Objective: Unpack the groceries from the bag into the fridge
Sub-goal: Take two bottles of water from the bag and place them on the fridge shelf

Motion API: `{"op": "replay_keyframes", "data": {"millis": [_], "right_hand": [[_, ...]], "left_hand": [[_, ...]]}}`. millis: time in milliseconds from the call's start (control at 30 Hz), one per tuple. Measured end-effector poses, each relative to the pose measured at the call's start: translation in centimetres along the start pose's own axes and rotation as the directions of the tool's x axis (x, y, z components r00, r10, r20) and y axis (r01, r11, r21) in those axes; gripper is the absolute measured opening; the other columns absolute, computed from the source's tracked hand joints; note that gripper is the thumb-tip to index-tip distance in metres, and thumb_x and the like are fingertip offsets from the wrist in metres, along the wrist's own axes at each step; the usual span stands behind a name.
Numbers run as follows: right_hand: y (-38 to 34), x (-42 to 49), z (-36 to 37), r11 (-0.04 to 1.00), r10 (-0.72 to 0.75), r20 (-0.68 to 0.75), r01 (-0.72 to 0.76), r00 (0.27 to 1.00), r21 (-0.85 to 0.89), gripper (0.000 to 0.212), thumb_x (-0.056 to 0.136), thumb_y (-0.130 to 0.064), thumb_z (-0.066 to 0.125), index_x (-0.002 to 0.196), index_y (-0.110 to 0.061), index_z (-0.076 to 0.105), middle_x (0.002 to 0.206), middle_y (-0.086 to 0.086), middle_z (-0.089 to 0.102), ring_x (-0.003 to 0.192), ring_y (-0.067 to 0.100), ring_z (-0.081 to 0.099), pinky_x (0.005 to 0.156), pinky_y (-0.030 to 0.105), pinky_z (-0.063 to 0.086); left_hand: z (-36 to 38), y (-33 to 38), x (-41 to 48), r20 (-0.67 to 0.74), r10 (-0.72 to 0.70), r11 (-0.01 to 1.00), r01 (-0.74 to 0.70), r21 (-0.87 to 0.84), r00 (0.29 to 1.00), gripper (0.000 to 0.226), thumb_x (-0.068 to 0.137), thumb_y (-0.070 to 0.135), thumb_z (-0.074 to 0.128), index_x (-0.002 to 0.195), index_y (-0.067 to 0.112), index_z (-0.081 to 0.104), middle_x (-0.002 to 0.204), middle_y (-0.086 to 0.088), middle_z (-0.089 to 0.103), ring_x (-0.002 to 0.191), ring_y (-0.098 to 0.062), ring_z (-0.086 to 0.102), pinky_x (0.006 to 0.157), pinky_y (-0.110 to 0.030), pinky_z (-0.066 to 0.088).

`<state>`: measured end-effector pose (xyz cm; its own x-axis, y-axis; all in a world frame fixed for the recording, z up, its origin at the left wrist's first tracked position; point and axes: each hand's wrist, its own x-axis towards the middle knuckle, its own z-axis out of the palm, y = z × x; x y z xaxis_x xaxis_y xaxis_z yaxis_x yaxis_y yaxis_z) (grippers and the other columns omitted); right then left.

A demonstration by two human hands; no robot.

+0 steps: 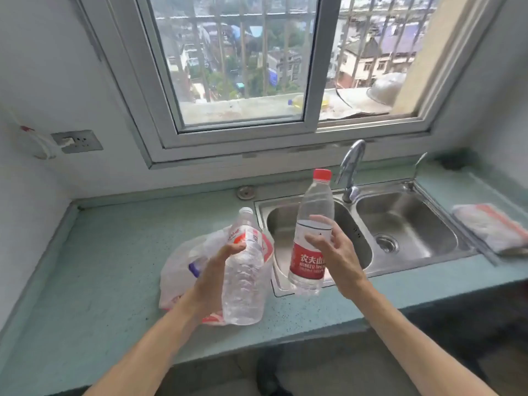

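Note:
My left hand (217, 270) grips a clear water bottle (244, 278) with a white cap and a red-and-white label, held above the bag. My right hand (331, 252) holds a second water bottle (310, 241) with a red cap and red label, tilted slightly, over the left edge of the sink. A crumpled translucent plastic bag (183, 270) with red print lies on the green counter behind my left hand. Something with a purple cap shows through the bag. The fridge is out of sight.
A steel double sink (405, 224) with a tap (350, 170) fills the counter's right half. A folded cloth (491, 227) lies at the far right. The green counter (108, 252) runs left to the wall. A wall socket (77, 141) sits left of the window.

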<state>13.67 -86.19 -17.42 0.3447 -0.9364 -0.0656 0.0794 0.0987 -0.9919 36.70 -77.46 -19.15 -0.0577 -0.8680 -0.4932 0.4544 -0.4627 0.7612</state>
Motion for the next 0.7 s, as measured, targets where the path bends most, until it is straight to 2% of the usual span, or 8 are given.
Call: {"op": "replay_keyframes", "data": {"millis": [67, 167, 233, 333, 400, 467, 600, 700], "right_hand": [[-0.4, -3.1, -2.2, 1.000, -0.004, -0.102, 0.007, 0.995, 0.026, 0.065, 0.062, -0.051, 0.073, 0.122, -0.030, 0.058, 0.111, 0.006, 0.070, 0.101, 0.023, 0.070, 0.083, 0.038, 0.058], [-1.2, -8.4, -5.7, 0.999, -0.019, -0.256, 0.028, 0.966, 0.030, 0.070, 0.063, -0.052, 0.073, 0.127, -0.030, 0.055, 0.116, 0.005, 0.068, 0.103, 0.021, 0.070, 0.084, 0.036, 0.058], [-2.0, -12.3, -8.2, 0.998, -0.062, -0.353, 0.060, 0.934, -0.018, 0.067, 0.067, -0.048, 0.074, 0.129, -0.030, 0.054, 0.117, 0.002, 0.068, 0.104, 0.018, 0.070, 0.082, 0.031, 0.058], [-3.0, -18.7, -12.2, 0.991, -0.134, -0.508, 0.101, 0.851, -0.094, 0.066, 0.069, -0.045, 0.077, 0.129, -0.031, 0.053, 0.115, -0.004, 0.070, 0.104, 0.012, 0.069, 0.084, 0.028, 0.058], [-3.5, -23.3, -14.8, 0.983, -0.179, -0.615, 0.107, 0.768, -0.152, 0.072, 0.064, -0.050, 0.077, 0.129, -0.031, 0.053, 0.113, -0.006, 0.070, 0.103, 0.009, 0.069, 0.084, 0.028, 0.058], [-3.8, -28.1, -17.3, 0.975, -0.218, -0.705, 0.111, 0.675, -0.195, 0.071, 0.062, -0.051, 0.077, 0.127, -0.034, 0.055, 0.113, -0.005, 0.070, 0.103, 0.011, 0.069, 0.084, 0.030, 0.057], [-3.9, -38.5, -21.6, 0.962, -0.271, -0.860, 0.118, 0.432, -0.244, 0.066, 0.058, -0.046, 0.081, 0.119, -0.031, 0.058, 0.105, -0.007, 0.073, 0.095, 0.010, 0.071, 0.075, 0.023, 0.057], [-4.1, -47.3, -24.4, 0.957, -0.290, -0.919, 0.082, 0.268, -0.278, 0.068, 0.056, -0.044, 0.082, 0.117, -0.023, 0.058, 0.102, -0.003, 0.072, 0.092, 0.013, 0.071, 0.073, 0.023, 0.057]], "left_hand": [[2.4, -0.5, 0.0, 0.063, 0.031, 0.996, -0.036, 0.079, 0.998, 0.074, 0.063, 0.040, 0.074, 0.128, 0.008, 0.057, 0.096, -0.016, 0.064, 0.082, -0.029, 0.065, 0.073, -0.039, 0.054], [8.2, -1.5, -0.4, 0.192, 0.008, 0.977, -0.049, 0.208, 0.981, 0.040, 0.066, 0.030, 0.067, 0.102, 0.014, 0.067, 0.084, -0.012, 0.067, 0.067, -0.022, 0.066, 0.061, -0.031, 0.056], [12.0, -2.7, -0.3, 0.281, 0.034, 0.939, -0.127, 0.320, 0.959, 0.036, 0.068, 0.026, 0.067, 0.101, 0.012, 0.065, 0.084, -0.009, 0.069, 0.069, -0.020, 0.068, 0.062, -0.031, 0.057], [18.2, -5.1, -0.7, 0.450, 0.084, 0.801, -0.329, 0.501, 0.889, 0.043, 0.068, 0.018, 0.079, 0.108, 0.015, 0.066, 0.095, -0.004, 0.075, 0.086, -0.020, 0.072, 0.074, -0.029, 0.055], [22.6, -7.2, -1.4, 0.563, 0.106, 0.676, -0.475, 0.564, 0.820, 0.048, 0.067, 0.015, 0.088, 0.110, 0.020, 0.067, 0.099, 0.001, 0.076, 0.092, -0.015, 0.072, 0.076, -0.024, 0.054], [27.2, -9.7, -2.5, 0.655, 0.125, 0.565, -0.596, 0.570, 0.745, 0.055, 0.062, 0.024, 0.092, 0.110, 0.030, 0.068, 0.101, 0.004, 0.075, 0.097, -0.016, 0.070, 0.082, -0.031, 0.056], [36.0, -16.1, -5.1, 0.789, 0.130, 0.469, -0.738, 0.485, 0.601, 0.058, 0.059, 0.045, 0.092, 0.111, 0.039, 0.065, 0.102, 0.004, 0.070, 0.097, -0.015, 0.067, 0.084, -0.045, 0.058], [42.7, -21.6, -8.5, 0.868, 0.122, 0.413, -0.820, 0.397, 0.482, 0.065, 0.056, 0.055, 0.090, 0.115, 0.051, 0.061, 0.100, 0.008, 0.065, 0.095, -0.009, 0.065, 0.083, -0.036, 0.057]]}}
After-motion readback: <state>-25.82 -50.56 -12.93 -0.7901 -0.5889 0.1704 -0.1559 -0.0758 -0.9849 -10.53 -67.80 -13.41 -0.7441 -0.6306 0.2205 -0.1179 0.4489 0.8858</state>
